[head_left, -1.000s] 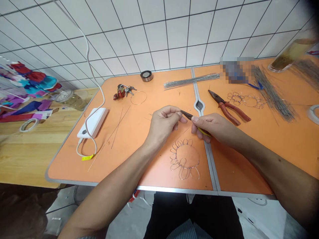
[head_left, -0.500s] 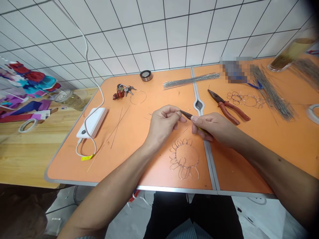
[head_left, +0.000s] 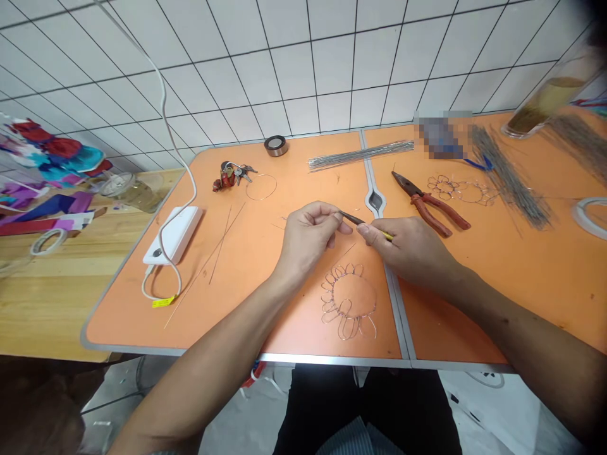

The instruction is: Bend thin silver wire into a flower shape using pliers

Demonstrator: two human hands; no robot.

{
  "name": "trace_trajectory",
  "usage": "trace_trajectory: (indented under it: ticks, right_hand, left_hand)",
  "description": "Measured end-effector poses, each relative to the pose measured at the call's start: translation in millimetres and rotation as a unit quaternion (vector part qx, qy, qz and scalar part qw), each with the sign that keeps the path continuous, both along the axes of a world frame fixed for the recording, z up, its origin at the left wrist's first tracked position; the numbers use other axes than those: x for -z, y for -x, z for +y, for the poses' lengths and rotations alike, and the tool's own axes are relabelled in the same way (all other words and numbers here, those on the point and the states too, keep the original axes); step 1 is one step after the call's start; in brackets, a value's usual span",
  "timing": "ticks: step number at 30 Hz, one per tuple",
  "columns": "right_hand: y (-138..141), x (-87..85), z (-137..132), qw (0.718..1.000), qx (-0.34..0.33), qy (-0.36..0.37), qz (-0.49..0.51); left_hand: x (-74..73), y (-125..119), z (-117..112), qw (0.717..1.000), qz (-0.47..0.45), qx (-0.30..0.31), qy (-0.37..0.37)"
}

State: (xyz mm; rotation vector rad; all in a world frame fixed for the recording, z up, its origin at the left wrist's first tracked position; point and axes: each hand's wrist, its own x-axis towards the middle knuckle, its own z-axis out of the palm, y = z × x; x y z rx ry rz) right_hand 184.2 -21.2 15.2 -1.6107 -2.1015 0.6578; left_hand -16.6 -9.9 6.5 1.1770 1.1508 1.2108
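My right hand (head_left: 403, 246) is closed round needle-nose pliers (head_left: 353, 218) with dark, slender jaws and a yellow handle. Their tip points left and meets the fingertips of my left hand (head_left: 313, 234). That hand is closed in a pinch; whatever sits between thumb and forefinger is too small and covered to make out. Below both hands, a wire ring (head_left: 334, 302) edged with looped petals lies flat on the orange table (head_left: 265, 303). Right of my right hand rest larger pliers (head_left: 427, 202) with red handles, their jaws pointing up and left.
Bundles of straight wire (head_left: 360, 155) lie at the back and right, near a shaped wire piece (head_left: 459, 188). Keys (head_left: 234, 174), a tape roll (head_left: 275, 146), a wire hoop (head_left: 261, 187) and a white power bank (head_left: 174, 235) with cable are to the left. A drink cup (head_left: 540, 107) stands back right.
My right hand has turned slightly and shifted a little left on the pliers, showing more of its back. The pliers' tip stays at my left fingertips. The view has shifted slightly.
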Motion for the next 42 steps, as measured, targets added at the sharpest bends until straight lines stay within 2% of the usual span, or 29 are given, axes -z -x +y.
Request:
trace_trajectory:
  ticks: [6,11,17,25,33,42]
  right_hand:
    - [1,2.5,0,0.996,0.021,-0.052,-0.072]
    - [1,8.5,2,0.986,0.013,-0.124,-0.112]
    - [-3,19.0,6,0.973,0.005,-0.168,-0.158]
    - [-3,18.5,7,0.969,-0.006,-0.178,-0.17]
    - [-9,24.4,13,0.966,0.008,-0.211,-0.152]
    - [-14,30.4,18,0.955,0.002,-0.254,-0.153]
  left_hand:
    - [0.8,-1,0,1.0,0.002,-0.01,0.0]
    - [2.2,0,0,1.0,0.008,-0.008,-0.005]
    - [0.2,1,-1,1.0,0.015,-0.009,-0.002]
    - [-1.8,0,-3,1.0,0.013,-0.012,-0.004]
    - [-3.4,2,-2,1.0,-0.006,0.023,0.021]
    - [-3.8,1,0,0.997,0.039,-0.043,-0.049]
